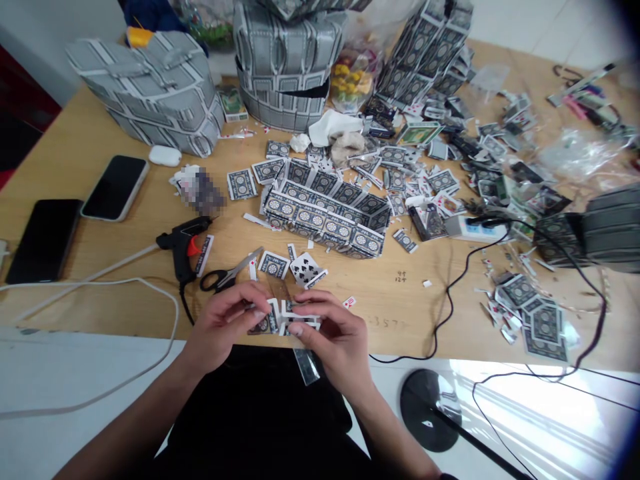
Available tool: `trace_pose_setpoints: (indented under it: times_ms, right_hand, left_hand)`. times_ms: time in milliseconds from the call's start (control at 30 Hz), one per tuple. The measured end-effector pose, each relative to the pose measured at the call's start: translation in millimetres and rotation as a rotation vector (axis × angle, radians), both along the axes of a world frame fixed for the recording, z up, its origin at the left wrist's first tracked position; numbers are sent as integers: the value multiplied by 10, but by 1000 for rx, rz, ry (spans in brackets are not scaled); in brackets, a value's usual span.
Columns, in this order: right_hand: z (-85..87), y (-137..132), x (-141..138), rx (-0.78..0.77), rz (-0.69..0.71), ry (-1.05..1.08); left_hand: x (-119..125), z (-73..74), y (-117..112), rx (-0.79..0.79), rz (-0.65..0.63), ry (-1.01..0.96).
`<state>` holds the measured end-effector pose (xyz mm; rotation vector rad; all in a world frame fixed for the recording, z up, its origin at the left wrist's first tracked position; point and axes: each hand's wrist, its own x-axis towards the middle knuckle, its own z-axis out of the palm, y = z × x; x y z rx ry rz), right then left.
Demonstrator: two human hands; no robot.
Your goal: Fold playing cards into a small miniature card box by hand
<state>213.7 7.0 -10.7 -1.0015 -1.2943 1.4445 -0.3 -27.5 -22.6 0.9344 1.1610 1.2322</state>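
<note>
Both my hands hold a small folded piece of playing cards (281, 318) at the near edge of the wooden table (400, 300). My left hand (223, 327) pinches its left end with curled fingers. My right hand (333, 333) grips its right end, thumb on top. Just beyond them lie a spade card (306, 268), a patterned card back (273, 265) and black-handled scissors (227, 275). A black glue gun (183, 245) stands left of the scissors. An open box built of card backs (327, 210) sits further back.
Two dark phones (116, 187) (44, 239) and a white earbud case (165, 155) lie at left. Large card-built structures (150, 90) (287, 67) stand at the back. Loose cards and scraps (537, 313) litter the right side. A white power strip (475, 229) feeds black cables (450, 300).
</note>
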Motion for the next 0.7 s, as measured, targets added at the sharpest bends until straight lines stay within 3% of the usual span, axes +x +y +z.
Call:
trace_pose_setpoints:
  times_ms: [100, 267, 467, 700]
  right_hand:
    - [10, 26, 35, 21, -28, -32]
    - [24, 24, 60, 103, -60, -118]
    - [-4, -26, 43, 350, -133, -233]
    - [-41, -53, 33, 552, -179, -321]
  left_hand:
    - [-68, 10, -40, -21, 10, -19]
    - [-28, 107, -135, -95, -95, -26]
    - [109, 192, -113, -137, 6, 167]
    - [134, 251, -64, -257, -77, -120]
